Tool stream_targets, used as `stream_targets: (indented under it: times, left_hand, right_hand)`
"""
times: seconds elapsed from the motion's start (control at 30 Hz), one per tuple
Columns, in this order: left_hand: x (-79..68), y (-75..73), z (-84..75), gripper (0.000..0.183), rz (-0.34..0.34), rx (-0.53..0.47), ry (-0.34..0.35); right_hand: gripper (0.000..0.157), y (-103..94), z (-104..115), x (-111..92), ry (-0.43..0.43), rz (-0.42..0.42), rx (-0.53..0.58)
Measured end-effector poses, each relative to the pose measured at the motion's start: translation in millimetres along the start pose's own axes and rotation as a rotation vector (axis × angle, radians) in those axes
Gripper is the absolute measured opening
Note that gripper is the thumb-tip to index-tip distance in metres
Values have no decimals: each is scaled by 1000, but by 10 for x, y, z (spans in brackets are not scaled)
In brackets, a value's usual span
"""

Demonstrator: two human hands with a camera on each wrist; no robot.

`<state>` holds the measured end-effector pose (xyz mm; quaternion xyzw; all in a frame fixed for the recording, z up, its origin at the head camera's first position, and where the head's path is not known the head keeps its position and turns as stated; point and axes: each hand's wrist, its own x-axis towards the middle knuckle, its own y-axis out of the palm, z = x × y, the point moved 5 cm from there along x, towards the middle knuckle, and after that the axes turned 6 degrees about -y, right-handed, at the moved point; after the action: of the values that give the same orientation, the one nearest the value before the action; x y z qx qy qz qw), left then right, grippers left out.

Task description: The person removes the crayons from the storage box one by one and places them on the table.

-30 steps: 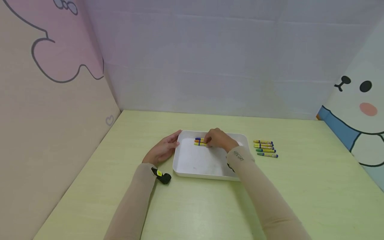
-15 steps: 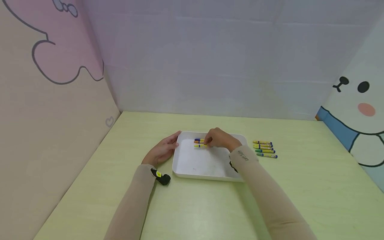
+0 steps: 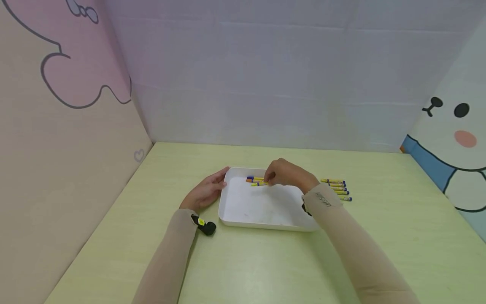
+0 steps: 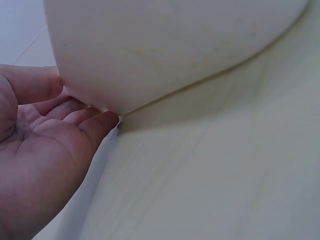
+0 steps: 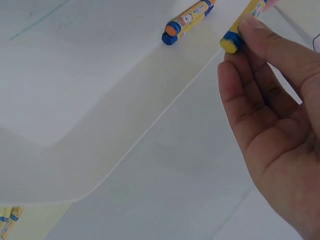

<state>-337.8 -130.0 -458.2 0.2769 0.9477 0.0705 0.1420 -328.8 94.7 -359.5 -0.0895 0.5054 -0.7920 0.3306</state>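
My right hand (image 3: 290, 174) pinches a yellow crayon (image 3: 259, 184) between thumb and fingers over the far part of a white tray (image 3: 262, 211). In the right wrist view, the yellow crayon (image 5: 232, 41) is lifted off the tray floor, its flat end facing the camera. An orange crayon (image 3: 249, 180) and a blue crayon (image 3: 249, 177) lie side by side in the tray, partly behind the held one. At the tray's left side, my left hand (image 3: 205, 192) grips the wall; the left wrist view has the thumb (image 4: 42, 85) against it and fingertips at the lower edge.
Several yellow-wrapped crayons (image 3: 333, 181) lie in a row on the pale wooden table (image 3: 243, 261), right of the tray, partly hidden by the right sleeve (image 3: 326, 200). A light curtain (image 3: 243, 84) hangs behind, and printed cloth (image 3: 76, 169) closes off the left.
My right hand has lifted the yellow crayon from beside the other two and moved slightly right with it. The left hand stays at the tray.
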Motion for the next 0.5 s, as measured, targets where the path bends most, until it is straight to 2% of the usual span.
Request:
stream_targets:
  times: [0.27, 0.5]
  left_hand:
    - [7, -3, 1, 67, -14, 7, -8]
    - [8, -8, 17, 65, -34, 8, -23]
  right_hand:
    - [20, -118, -75, -261, -10, -25, -20]
    - [17, -168, -258, -492, -49, -87, -38]
